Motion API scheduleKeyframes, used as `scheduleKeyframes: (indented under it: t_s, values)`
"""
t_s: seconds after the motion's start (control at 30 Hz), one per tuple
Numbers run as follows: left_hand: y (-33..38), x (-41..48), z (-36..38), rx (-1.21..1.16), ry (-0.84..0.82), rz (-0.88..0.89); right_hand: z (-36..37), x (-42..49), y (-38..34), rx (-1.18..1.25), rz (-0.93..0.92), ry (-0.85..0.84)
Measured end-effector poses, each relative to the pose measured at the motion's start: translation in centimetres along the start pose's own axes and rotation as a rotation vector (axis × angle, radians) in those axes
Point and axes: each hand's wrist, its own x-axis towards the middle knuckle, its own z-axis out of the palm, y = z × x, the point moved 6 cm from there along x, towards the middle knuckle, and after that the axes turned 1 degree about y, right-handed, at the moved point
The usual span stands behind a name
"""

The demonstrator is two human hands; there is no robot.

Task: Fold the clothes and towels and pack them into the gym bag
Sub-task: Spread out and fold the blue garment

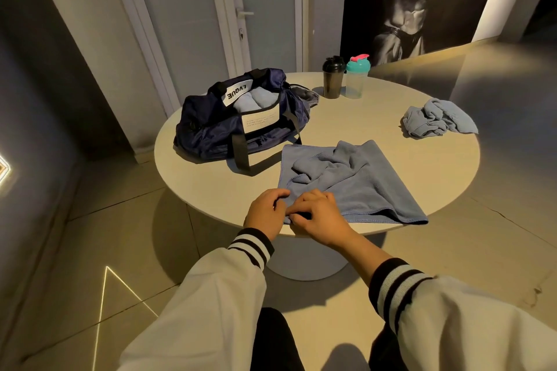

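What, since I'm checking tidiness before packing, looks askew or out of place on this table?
The towel the left hand and right hand pinch is bunched in the middle, its near edge hanging over the table rim. A second cloth lies crumpled at far right. The black shaker and teal shaker stand upright; nothing spilled.

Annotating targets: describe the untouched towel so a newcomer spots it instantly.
On the round table, look to the right edge, far from the navy gym bag. The crumpled towel sits there alone in a heap, unlike the spread towel laid out at the near edge.
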Motion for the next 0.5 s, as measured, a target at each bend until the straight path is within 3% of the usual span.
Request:
scheduleKeyframes:
  t_s: [0.17,0.37,0.5]
  values:
    - [0.4,0.2,1.1,0.135,-0.12,0.032,-0.8,0.7,1.7,0.165,0.192,0.164]
    - [0.9,1.4,1.4,0.185,-0.233,-0.011,-2.3,4.1,2.6,-0.027,0.262,0.115]
    - [1.4,3.4,0.4,0.074,-0.072,-0.021,-2.7,7.2,4.5,-0.156,0.316,-0.006]
